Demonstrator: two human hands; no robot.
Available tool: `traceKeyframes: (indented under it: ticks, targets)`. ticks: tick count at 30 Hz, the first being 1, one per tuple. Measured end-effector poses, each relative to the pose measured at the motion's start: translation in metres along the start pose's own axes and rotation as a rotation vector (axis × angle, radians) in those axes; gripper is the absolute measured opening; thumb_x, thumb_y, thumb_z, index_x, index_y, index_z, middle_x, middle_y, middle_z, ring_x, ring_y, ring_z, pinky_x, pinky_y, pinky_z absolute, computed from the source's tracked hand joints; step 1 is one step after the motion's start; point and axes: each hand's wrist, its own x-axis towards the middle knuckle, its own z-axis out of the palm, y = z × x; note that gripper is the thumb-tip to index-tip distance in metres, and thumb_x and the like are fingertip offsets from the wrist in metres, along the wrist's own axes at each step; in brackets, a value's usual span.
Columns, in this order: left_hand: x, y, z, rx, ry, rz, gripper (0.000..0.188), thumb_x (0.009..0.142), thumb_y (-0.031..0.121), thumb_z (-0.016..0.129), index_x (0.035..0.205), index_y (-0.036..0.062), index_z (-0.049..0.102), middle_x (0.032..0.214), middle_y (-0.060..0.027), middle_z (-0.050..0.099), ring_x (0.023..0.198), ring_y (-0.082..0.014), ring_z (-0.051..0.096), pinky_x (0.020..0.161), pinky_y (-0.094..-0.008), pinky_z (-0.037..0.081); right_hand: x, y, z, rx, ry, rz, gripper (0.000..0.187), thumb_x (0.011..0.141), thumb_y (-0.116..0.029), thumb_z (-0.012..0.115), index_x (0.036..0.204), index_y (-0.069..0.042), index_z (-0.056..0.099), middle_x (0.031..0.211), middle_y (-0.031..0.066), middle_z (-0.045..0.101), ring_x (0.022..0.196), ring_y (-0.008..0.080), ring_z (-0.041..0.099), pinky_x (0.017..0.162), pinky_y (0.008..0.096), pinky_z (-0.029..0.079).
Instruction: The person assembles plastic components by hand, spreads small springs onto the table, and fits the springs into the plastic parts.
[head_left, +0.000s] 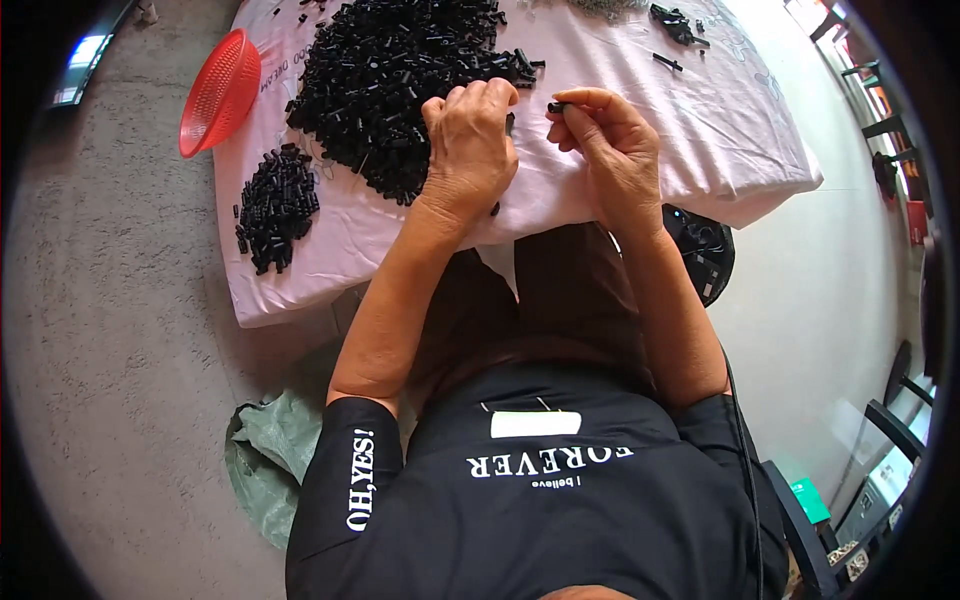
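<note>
pinching a small black plastic piece (557,107) at its end between curled right hand (612,150) fingertips, above the pink-clothed bench (700,130), it seems light, stiff and slippery, while the left hand (470,150) rests clenched beside the black pile (400,70).

The left hand (468,150) lies knuckles-up, hiding its palm and whatever its fingers grip; only a dark sliver shows under it. The big heap of black parts (395,80) is cut off by the top edge, its pieces too small to make out. The right hand (610,150) hides most of the small black piece (558,106) it pinches.
</note>
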Motion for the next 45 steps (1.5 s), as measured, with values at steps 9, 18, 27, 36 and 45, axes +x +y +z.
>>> traceKeyframes:
  ticks: [9,18,27,36,45]
  targets:
    - [-0.008,0.015,-0.019,-0.554,0.046,-0.154,0.042,0.074,-0.018,0.048,0.107,0.0011,0.066,0.097,-0.0067,0.067,0.088,-0.0143,0.065,0.082,-0.026,0.052,0.0,-0.002,0.0,0.009,0.002,0.023,0.014,0.097,-0.003,0.06,0.109,0.002,0.066,0.092,0.009,0.071,0.078,0.0113,0.067,0.071,0.0235,0.054]
    - [-0.009,0.032,-0.026,-1.131,0.098,-0.36,0.023,0.082,-0.015,0.058,0.1,-0.0021,0.063,0.094,-0.0041,0.066,0.087,-0.0082,0.064,0.081,-0.022,0.052,-0.001,-0.005,0.003,0.014,-0.038,0.008,0.015,0.097,-0.003,0.061,0.109,0.003,0.066,0.091,0.0087,0.071,0.079,0.0112,0.067,0.071,0.0234,0.054]
    - [-0.011,0.03,-0.025,-1.115,0.063,-0.298,0.017,0.083,-0.013,0.063,0.096,-0.0021,0.064,0.09,-0.0049,0.068,0.085,-0.0088,0.066,0.079,-0.0221,0.053,-0.001,-0.002,-0.001,0.054,-0.077,0.02,0.015,0.096,-0.003,0.061,0.11,0.002,0.066,0.09,0.0075,0.071,0.081,0.0105,0.067,0.074,0.023,0.054]
    - [-0.014,0.025,-0.023,-1.038,0.041,-0.255,0.012,0.081,-0.01,0.067,0.089,-0.001,0.066,0.082,-0.003,0.069,0.079,-0.0062,0.064,0.073,-0.0222,0.053,0.0,-0.002,-0.002,0.076,-0.085,0.012,0.016,0.097,-0.004,0.061,0.11,0.001,0.068,0.089,0.0062,0.07,0.08,0.0095,0.066,0.074,0.0225,0.054]
    - [-0.013,0.026,-0.029,-0.944,0.026,-0.204,0.017,0.076,-0.015,0.06,0.088,-0.0035,0.065,0.08,-0.0074,0.069,0.078,-0.0095,0.067,0.071,-0.0246,0.054,0.001,-0.002,-0.005,0.15,-0.122,0.054,0.016,0.096,-0.004,0.061,0.11,0.001,0.068,0.088,0.005,0.069,0.079,0.0084,0.063,0.075,0.022,0.052]
